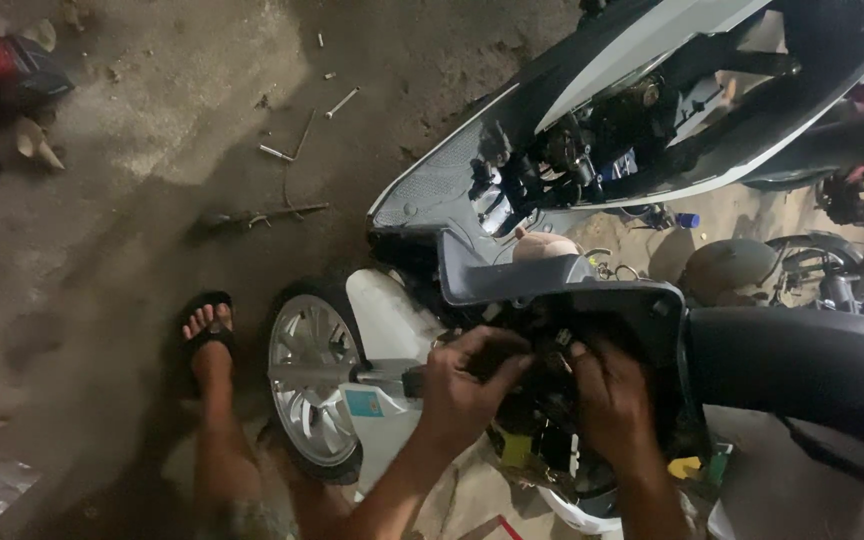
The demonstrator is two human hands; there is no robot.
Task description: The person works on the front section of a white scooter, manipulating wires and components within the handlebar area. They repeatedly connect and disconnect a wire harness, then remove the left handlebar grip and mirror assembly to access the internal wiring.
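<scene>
From the head camera we look down at a scooter with its front cover off, on a dirty concrete floor at night. Both our hands are inside the opened front housing (562, 300), near the middle of the scene. Our left hand (467, 385) is curled, fingertips pinching at a dark bundle of wires and connectors (542, 345). Our right hand (612, 395), just beside it, is also curled with fingers pressed into the same bundle; we cannot tell exactly what it grips. To the left stands the front wheel (312, 395), and left of that our foot in a black sandal (207, 335). Farther off, the scooter's white and black body (632, 60) stretches to the right. Loose bolts (342, 102) lie on the floor (152, 160), far left. We judge the wiring behind the panel is being worked loose; the next move calls for a firm, careful pinch on one small connector
</scene>
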